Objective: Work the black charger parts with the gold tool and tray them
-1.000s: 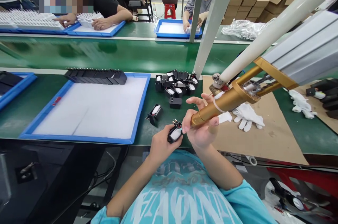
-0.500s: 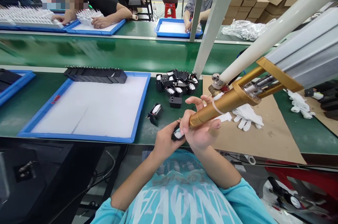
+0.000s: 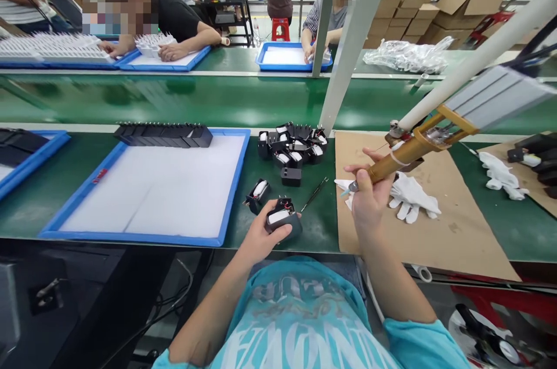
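Observation:
My left hand (image 3: 263, 235) is closed around a black plastic housing (image 3: 282, 219) with a white part and thin wires showing inside. Farther right, above the cardboard, my right hand (image 3: 371, 195) grips a gold-barrelled tool (image 3: 387, 165) with a metal nozzle and a pale blue tip pointing left, apart from the housing. Tweezers (image 3: 314, 195) lie on the green bench between my hands. Another open black housing (image 3: 257, 192) rests just beyond my left hand. Behind it sits a cluster of several similar black housings (image 3: 291, 176).
A blue-rimmed tray (image 3: 130, 239) with a row of black housings (image 3: 165, 136) stands left. Cardboard (image 3: 452, 235) and white gloves (image 3: 413, 198) lie right. The slanted white pole (image 3: 470, 61) carries the tool. Co-workers sit across the bench behind blue trays (image 3: 265, 64).
My right hand has drawn the gold tool away from the housing, up and to the right. The housing in my left hand is now plainly visible, and the tweezers have come into view on the bench.

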Demonstrator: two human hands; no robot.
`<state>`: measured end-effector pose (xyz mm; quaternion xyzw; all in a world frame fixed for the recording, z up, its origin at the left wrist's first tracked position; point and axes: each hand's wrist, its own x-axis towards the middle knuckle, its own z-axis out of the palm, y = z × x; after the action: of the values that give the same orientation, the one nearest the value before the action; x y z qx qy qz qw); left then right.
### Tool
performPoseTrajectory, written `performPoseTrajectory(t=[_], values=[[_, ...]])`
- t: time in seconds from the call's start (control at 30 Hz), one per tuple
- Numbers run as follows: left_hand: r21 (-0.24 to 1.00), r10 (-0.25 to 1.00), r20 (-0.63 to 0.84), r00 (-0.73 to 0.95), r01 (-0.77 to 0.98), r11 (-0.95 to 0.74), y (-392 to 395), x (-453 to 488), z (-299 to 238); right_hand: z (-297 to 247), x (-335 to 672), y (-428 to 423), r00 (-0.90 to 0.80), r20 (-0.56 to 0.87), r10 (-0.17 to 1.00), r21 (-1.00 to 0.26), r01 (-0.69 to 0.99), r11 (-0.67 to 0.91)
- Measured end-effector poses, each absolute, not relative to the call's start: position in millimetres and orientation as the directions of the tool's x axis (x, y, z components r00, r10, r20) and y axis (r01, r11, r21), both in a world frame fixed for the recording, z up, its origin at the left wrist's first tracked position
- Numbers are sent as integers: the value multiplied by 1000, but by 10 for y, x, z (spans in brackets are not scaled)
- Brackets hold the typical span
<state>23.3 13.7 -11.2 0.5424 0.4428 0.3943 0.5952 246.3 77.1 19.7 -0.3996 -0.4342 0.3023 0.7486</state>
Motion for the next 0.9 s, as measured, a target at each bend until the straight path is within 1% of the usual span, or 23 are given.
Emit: performPoseTrajectory(t=[0.03,0.1,0.2,0.27,0.33,0.4,0.43,0.47,0.5,0.53,0.6,0.67,0.7,0.73,0.77,0.8,0.9], values=[[996,944,-87,319,-6,94,190,243,-61,160,2556,828,443,385,809,-890,-53,452],[999,944,-43,327,30,35,326,288,63,83,2732,950,421,337,842,-932,23,361],[979,952,46,304,177,-104,576,435,247,-37,2921,1128,412,346,843,-932,49,358],[938,950,97,297,293,-187,747,564,313,-107,2973,1195,413,368,833,-925,71,374],[882,940,158,302,386,-272,893,685,304,-159,2968,1188,431,409,804,-912,156,381],[836,927,215,307,433,-338,990,774,223,-185,2919,1110,459,502,733,-865,275,421],[819,919,244,309,441,-366,1015,804,164,-186,2883,1055,433,555,710,-832,318,455],[801,909,276,311,449,-396,1025,826,100,-180,2843,1000,363,593,719,-802,348,485],[773,897,314,312,464,-432,1020,841,37,-166,2801,949,253,608,753,-781,364,508],[729,878,363,312,492,-477,1007,852,-22,-148,2757,907,128,597,792,-770,369,521],[580,805,488,337,564,-587,967,867,-116,-110,2675,852,-67,542,838,-764,376,524],[405,706,589,393,613,-679,935,877,-173,-80,2610,830,-116,521,846,-756,397,520],[334,665,617,421,624,-706,926,881,-190,-69,2588,825,-102,526,844,-745,424,516],[291,640,631,438,631,-719,923,883,-201,-59,2575,822,-82,535,841,-730,455,510],[280,637,634,438,638,-717,924,883,-207,-49,2571,819,-66,544,837,-716,484,503],[302,657,628,418,647,-700,927,882,-209,-37,2574,817,-54,553,831,-702,507,500],[470,767,565,305,645,-603,938,874,-199,5,2616,817,-57,574,817,-692,499,521]])
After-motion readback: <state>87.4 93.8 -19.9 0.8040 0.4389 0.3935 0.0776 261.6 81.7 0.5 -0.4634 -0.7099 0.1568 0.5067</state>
